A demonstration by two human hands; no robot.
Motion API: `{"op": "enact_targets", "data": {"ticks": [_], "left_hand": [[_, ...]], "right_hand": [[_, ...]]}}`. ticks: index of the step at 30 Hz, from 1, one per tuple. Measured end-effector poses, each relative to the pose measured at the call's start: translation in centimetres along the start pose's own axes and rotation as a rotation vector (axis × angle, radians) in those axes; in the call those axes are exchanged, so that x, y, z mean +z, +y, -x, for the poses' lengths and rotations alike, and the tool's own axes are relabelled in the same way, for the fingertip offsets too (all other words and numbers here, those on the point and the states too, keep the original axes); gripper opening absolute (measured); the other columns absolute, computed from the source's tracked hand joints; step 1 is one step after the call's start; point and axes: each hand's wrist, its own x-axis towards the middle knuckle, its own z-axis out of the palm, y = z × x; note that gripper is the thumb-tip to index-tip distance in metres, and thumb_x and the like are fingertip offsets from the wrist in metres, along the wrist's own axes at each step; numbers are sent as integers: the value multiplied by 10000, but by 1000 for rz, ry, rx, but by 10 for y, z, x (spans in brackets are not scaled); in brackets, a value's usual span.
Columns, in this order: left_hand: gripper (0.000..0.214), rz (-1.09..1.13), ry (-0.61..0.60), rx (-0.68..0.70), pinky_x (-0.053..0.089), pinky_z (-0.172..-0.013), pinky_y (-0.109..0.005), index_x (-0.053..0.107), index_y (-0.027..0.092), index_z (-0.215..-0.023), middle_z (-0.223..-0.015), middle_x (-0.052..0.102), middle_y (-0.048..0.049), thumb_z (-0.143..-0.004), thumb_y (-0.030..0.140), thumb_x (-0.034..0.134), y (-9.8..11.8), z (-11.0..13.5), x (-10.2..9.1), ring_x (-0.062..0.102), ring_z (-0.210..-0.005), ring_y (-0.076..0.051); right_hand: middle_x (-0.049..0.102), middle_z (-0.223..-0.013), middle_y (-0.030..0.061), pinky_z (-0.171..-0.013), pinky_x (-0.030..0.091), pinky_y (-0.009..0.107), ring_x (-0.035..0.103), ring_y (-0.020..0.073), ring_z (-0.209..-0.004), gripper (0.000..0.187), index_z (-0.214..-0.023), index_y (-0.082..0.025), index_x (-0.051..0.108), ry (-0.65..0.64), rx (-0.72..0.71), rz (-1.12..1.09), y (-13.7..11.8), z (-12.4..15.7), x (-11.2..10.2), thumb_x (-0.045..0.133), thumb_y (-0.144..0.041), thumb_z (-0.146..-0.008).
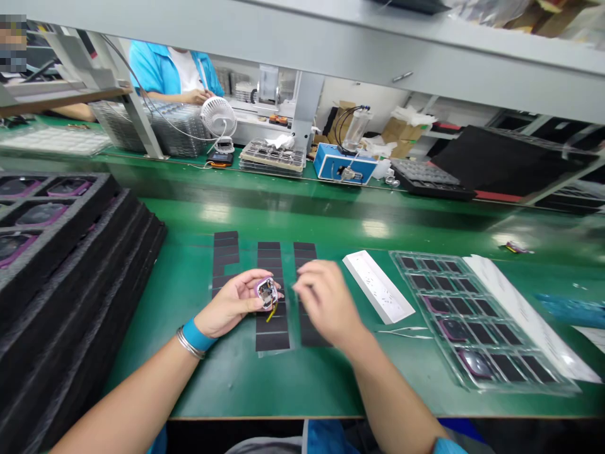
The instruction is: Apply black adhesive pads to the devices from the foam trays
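My left hand (236, 297) is closed on a small purple-rimmed electronic housing (266, 292). Its open side shows circuit parts, and a yellow strip (271, 313) hangs from its lower edge. To the right, my right hand (322, 299) is raised with curled fingers, thumb and fingertips close together; whatever they pinch, if anything, is too small to make out. Beneath both hands lie strips of black rectangular pieces (272, 340) on clear backing. A white shallow box (378, 287) holding tiny parts sits right of my right hand, with tweezers (405, 332) near its lower end.
Stacked black foam trays (85, 277) with purple-rimmed parts rise at the left. A clear plastic tray (479, 318) of black pieces and some purple-rimmed parts lies right. Behind are a white fan (218, 116), a blue machine (345, 165) and a co-worker (172, 72). A grey shelf beam (302, 44) crosses above.
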Motion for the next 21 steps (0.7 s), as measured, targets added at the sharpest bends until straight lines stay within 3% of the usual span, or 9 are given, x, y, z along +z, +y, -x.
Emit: {"op": "enact_targets", "data": {"ticks": [2, 4, 6, 7, 9, 11, 13, 16, 21], "left_hand": [[438, 23, -7, -13, 523, -776, -291, 587, 183, -1072, -1057, 650, -95, -672, 140, 759, 1, 0, 1, 641, -945, -227], [425, 33, -13, -23, 530, -747, -285, 577, 185, -1070, -1055, 646, -96, -685, 132, 747, 1, 0, 1, 640, -958, -241], [411, 40, -28, -28, 533, -736, -275, 574, 188, -1064, -1056, 647, -95, -694, 125, 739, 1, 0, 1, 628, -988, -244], [404, 41, -37, -27, 534, -737, -275, 573, 189, -1063, -1056, 648, -95, -698, 124, 735, 1, 0, 2, 621, -1006, -245], [398, 44, -52, -21, 536, -736, -276, 572, 187, -1062, -1054, 652, -100, -702, 122, 730, 0, 0, 2, 611, -1027, -247], [401, 45, -46, -14, 535, -747, -280, 575, 183, -1063, -1056, 656, -103, -700, 118, 732, -1, 0, 1, 614, -1021, -243], [404, 46, -26, -7, 534, -765, -281, 582, 181, -1062, -1062, 657, -98, -695, 114, 736, -2, 0, 1, 626, -990, -222], [416, 41, -2, 6, 534, -781, -282, 593, 182, -1064, -1058, 660, -86, -684, 103, 740, -4, -1, -1, 638, -933, -186], [422, 30, 17, 31, 536, -781, -275, 601, 179, -1056, -1051, 665, -81, -669, 88, 742, -6, -2, -2, 640, -912, -178]], "right_hand": [[660, -800, 45, -691, 455, 345, 599, 200, -747, 121, -777, -221, 594, 12, 269, 142, 31, 4, -33, 514, -249, -863], [675, -756, 48, -619, 434, 331, 613, 215, -689, 74, -743, -213, 617, -39, 578, 298, 66, 12, -62, 563, -210, -794], [677, -690, 65, -582, 423, 334, 619, 240, -649, 88, -679, -201, 643, -144, 812, 389, 89, 17, -74, 599, -126, -691], [683, -694, 73, -596, 434, 341, 627, 248, -659, 102, -679, -196, 658, -141, 851, 377, 93, 17, -72, 607, -109, -663], [700, -748, 75, -658, 469, 348, 645, 243, -716, 87, -722, -193, 678, -41, 782, 193, 80, 12, -54, 611, -149, -687], [708, -824, 52, -706, 502, 327, 656, 210, -771, 100, -789, -202, 679, 66, 601, -177, 48, 4, -25, 598, -255, -762], [702, -773, 33, -661, 526, 300, 659, 183, -706, 93, -780, -200, 665, 33, 504, -483, 13, -2, 4, 606, -272, -772], [690, -756, 29, -666, 539, 288, 654, 166, -692, 47, -732, -196, 653, 67, 434, -601, -21, -1, 31, 614, -196, -757], [677, -759, 37, -677, 535, 294, 643, 169, -734, 96, -702, -201, 660, 113, 380, -574, -22, 3, 38, 602, -138, -746]]}}
